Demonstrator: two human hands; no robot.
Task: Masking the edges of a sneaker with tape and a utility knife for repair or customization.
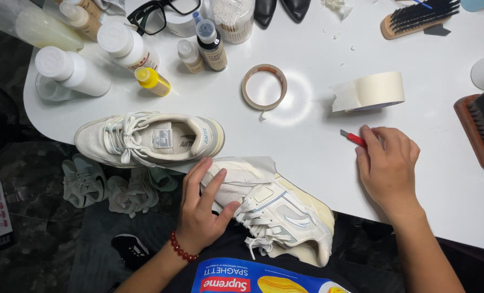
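A second cream lace-up sneaker (149, 139) lies on the white surface (307, 135) at nine o'clock. A thin brown tape ring (264, 87) sits near centre, a thick roll of beige masking tape (369, 91) at two o'clock. White-capped plastic bottles (125, 46) and a yellow bottle (152, 81) cluster at eleven o'clock. A wooden bristle brush (482, 129) lies at three o'clock.

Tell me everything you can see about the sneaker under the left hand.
The sneaker is off-white with pale blue trim, white laces and a yellowed cream sole. It lies tilted at the near edge of the white table, overhanging toward the person's lap. Pale masking tape covers its toe end. The left hand presses flat on the taped part, fingers spread. A second, matching sneaker sits upright just beyond it; whether they touch is unclear.
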